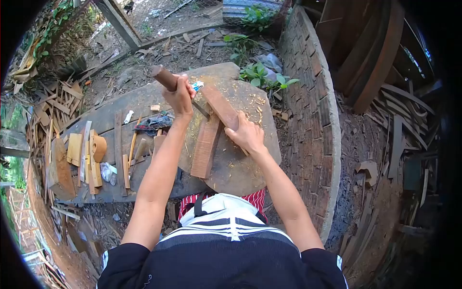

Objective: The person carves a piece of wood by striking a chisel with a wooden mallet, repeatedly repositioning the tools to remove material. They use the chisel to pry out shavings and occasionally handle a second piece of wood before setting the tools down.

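Observation:
My left hand (179, 98) is closed around the wooden handle of a chisel (199, 109). Its metal shank slants down to the right, the tip by the upper end of a reddish-brown wooden block (206, 149). My right hand (246, 133) grips the near end of a flat wooden bar (219, 103), thumb on its left side. That bar lies slantwise, its far end by a blue-and-white scrap (197, 85) next to my left fist. Both wooden pieces are over a broad slab worktop (236, 176) strewn with pale shavings.
Left on the worktop lie a dark cloth (155, 123), a curved wooden piece (98, 148), several sticks and a crumpled plastic bag (109, 172). A low brick wall (308, 120) runs along the right side. Scrap wood (62, 103) is piled at the far left.

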`<control>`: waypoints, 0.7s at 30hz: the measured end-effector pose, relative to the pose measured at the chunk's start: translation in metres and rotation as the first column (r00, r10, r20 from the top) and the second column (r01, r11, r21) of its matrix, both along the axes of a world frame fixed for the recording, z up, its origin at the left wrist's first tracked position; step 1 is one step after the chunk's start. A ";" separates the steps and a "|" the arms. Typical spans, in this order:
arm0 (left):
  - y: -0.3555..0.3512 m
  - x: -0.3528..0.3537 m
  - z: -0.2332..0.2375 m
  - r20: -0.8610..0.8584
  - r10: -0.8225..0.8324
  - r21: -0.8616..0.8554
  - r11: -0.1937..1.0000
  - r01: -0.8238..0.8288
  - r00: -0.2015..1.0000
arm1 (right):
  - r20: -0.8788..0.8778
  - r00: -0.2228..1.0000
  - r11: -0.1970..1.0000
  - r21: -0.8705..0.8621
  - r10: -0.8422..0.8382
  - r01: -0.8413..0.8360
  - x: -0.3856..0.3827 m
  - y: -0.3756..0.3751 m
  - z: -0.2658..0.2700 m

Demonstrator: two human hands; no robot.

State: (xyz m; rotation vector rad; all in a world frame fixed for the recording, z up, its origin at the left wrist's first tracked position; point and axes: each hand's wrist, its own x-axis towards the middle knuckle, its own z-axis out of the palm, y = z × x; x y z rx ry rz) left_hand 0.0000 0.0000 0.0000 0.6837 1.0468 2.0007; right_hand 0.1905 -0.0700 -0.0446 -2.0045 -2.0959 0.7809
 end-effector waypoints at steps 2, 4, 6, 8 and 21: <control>-0.011 0.010 0.001 -0.060 -0.087 0.029 0.996 0.089 0.994 | -0.006 1.000 1.000 0.028 -0.004 0.004 0.007 -0.004 -0.002; -0.009 0.007 0.006 -0.086 -0.083 0.054 0.995 0.088 0.993 | 0.001 1.000 1.000 0.012 -0.001 0.001 -0.003 0.007 0.001; -0.014 0.008 0.005 -0.115 -0.091 0.043 0.994 0.097 0.989 | 0.018 1.000 1.000 -0.027 0.007 -0.007 -0.004 0.003 0.006; -0.015 0.008 0.005 -0.121 -0.077 0.030 0.996 0.081 0.990 | 0.033 0.999 0.998 -0.066 0.001 0.001 -0.005 0.002 0.015; -0.009 0.030 -0.012 -0.455 0.045 0.074 0.997 -0.012 0.890 | -0.156 0.885 0.837 0.429 0.438 -0.339 -0.020 0.031 0.224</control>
